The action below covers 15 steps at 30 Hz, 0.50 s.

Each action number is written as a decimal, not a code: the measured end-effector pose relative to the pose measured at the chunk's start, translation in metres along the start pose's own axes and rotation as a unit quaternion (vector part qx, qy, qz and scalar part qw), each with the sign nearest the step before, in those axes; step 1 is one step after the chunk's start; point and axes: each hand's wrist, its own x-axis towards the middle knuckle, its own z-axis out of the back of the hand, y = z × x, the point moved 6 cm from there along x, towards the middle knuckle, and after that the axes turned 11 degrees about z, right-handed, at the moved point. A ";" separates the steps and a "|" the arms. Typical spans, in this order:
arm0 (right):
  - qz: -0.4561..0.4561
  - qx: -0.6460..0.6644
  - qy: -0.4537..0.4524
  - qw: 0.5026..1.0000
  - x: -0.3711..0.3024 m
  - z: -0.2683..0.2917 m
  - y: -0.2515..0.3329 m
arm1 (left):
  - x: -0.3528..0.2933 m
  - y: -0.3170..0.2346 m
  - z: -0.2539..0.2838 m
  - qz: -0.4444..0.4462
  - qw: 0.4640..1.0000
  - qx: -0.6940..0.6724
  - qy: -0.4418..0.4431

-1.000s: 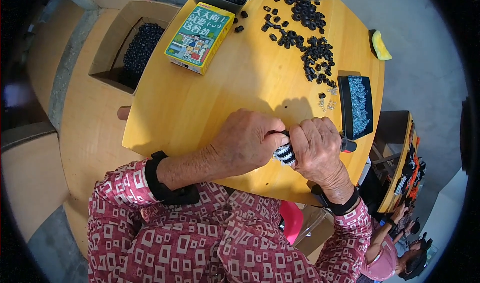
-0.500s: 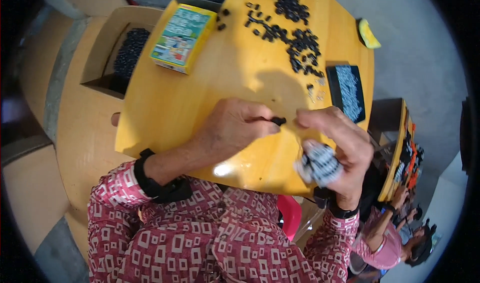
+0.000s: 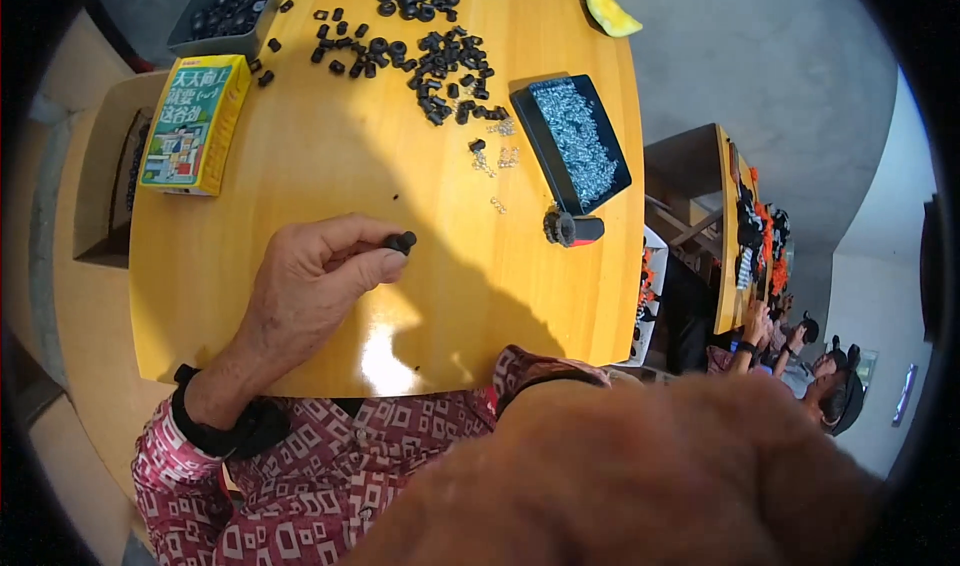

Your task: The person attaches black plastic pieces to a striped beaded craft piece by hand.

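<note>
My left hand (image 3: 305,286) is over the near left part of the table, thumb and forefinger pinched on a small black cylindrical part (image 3: 402,241) with a rounded end. Large and blurred, my right hand (image 3: 660,476) is raised close to the camera at the lower right; its fingers cannot be made out. Many loose black parts (image 3: 440,71) lie scattered at the table's far side, with small clear pieces (image 3: 485,161) beside them. A black tray (image 3: 520,101) of small silvery pieces stands to the right. At its near end lies a dark, fuzzy-headed object with a red side (image 3: 572,229).
A yellow and green carton (image 3: 190,126) stands at the table's left edge. Behind it sits a dark bin (image 3: 205,41) of round black parts. A yellow fruit slice (image 3: 610,11) lies at the far right edge. Other people (image 3: 835,386) sit at another table (image 3: 732,256) on the right.
My right hand has come up toward the camera from over the table; the black-and-white striped thing in it no longer shows. The left hand keeps its pinch on the black part. The view has shifted.
</note>
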 end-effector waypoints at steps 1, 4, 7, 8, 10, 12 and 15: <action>0.001 -0.003 -0.017 1.000 0.036 -0.082 -0.019 | 0.001 -0.003 -0.008 0.004 1.000 -0.010 0.008; 0.036 0.014 -0.028 0.999 0.066 -0.146 -0.028 | -0.004 -0.006 -0.003 0.011 0.999 0.030 0.008; 0.067 0.024 -0.022 0.997 0.064 -0.162 -0.023 | -0.004 -0.004 -0.005 0.008 1.000 0.027 0.004; 0.073 0.029 -0.022 0.997 0.061 -0.153 -0.020 | -0.005 -0.004 -0.005 0.014 0.999 0.031 0.009; 0.076 0.039 -0.022 0.996 0.060 -0.159 -0.018 | -0.008 -0.002 -0.006 0.026 0.999 0.032 0.014; 0.070 0.053 -0.021 0.996 0.060 -0.156 -0.024 | -0.009 -0.003 -0.004 0.006 0.999 0.048 -0.010; 0.071 0.068 -0.030 0.995 0.058 -0.146 -0.033 | -0.002 -0.002 0.001 0.044 0.998 0.048 0.017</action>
